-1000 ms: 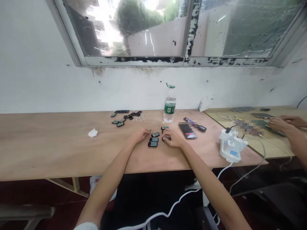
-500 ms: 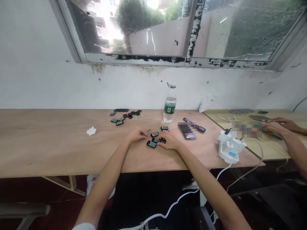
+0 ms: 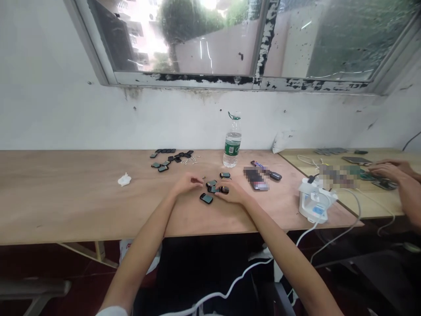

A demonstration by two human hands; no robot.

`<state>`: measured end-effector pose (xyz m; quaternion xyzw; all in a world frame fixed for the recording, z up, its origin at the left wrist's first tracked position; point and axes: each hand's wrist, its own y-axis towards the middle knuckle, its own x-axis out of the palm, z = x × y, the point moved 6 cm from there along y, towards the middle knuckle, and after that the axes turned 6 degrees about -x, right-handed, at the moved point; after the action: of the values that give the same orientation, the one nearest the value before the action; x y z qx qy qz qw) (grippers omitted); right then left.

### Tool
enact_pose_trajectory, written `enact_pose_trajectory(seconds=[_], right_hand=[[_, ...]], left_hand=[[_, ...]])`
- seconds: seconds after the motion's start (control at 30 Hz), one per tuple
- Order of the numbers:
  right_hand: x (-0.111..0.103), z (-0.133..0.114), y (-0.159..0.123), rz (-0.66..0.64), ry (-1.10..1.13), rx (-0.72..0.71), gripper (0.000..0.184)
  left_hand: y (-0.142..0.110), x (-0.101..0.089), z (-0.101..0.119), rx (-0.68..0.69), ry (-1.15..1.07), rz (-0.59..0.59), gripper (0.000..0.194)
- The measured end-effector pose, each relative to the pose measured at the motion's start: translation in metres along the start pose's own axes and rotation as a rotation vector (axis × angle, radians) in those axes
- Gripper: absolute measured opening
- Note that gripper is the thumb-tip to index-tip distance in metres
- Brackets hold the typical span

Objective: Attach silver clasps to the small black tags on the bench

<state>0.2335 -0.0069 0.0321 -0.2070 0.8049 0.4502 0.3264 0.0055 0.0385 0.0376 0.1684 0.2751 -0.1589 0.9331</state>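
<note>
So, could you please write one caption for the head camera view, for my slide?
Left hand and right hand among small black devices on a plywood table.

Nothing can be read: the green label on the bottle [image 3: 231, 149], the snack wrapper [image 3: 257, 165], the blue sticker [image 3: 317, 210] on the white dock [image 3: 311, 206] and the screens of the black devices [image 3: 206, 198] are too small or blurred.

Plywood table [image 3: 66, 197]; scattered small black screened devices [image 3: 206, 198]; a plastic water bottle [image 3: 232, 149]; a crumpled tissue [image 3: 124, 179]
</note>
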Motion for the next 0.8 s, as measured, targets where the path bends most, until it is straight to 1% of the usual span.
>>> enact_pose_trajectory(seconds=[0.1,0.23,0.33,0.47,0.6,0.7,0.8], right_hand=[[-0.005,0.001,0.000,0.078,0.035,0.058,0.014],[-0.006,0.002,0.001,0.117,0.050,0.087,0.017],[-0.008,0.004,0.001,0.181,0.053,0.085,0.016],[-0.008,0.006,0.001,0.221,0.066,0.046,0.014],[-0.008,0.013,-0.002,0.291,0.184,0.062,0.019],[-0.006,0.018,-0.003,0.306,0.260,0.089,0.025],[-0.005,0.020,-0.005,0.322,0.286,0.093,0.026]], left_hand=[[0.000,0.005,0.014,0.053,-0.125,0.041,0.034],[0.000,0.016,0.024,0.088,-0.162,0.012,0.033],[-0.001,0.022,0.026,0.086,-0.137,-0.001,0.031],[-0.002,0.023,0.027,0.072,-0.104,0.026,0.031],[-0.002,0.024,0.032,0.081,-0.120,0.017,0.031],[-0.002,0.025,0.034,0.097,-0.137,0.032,0.032],[-0.001,0.028,0.032,0.084,-0.208,0.033,0.033]])
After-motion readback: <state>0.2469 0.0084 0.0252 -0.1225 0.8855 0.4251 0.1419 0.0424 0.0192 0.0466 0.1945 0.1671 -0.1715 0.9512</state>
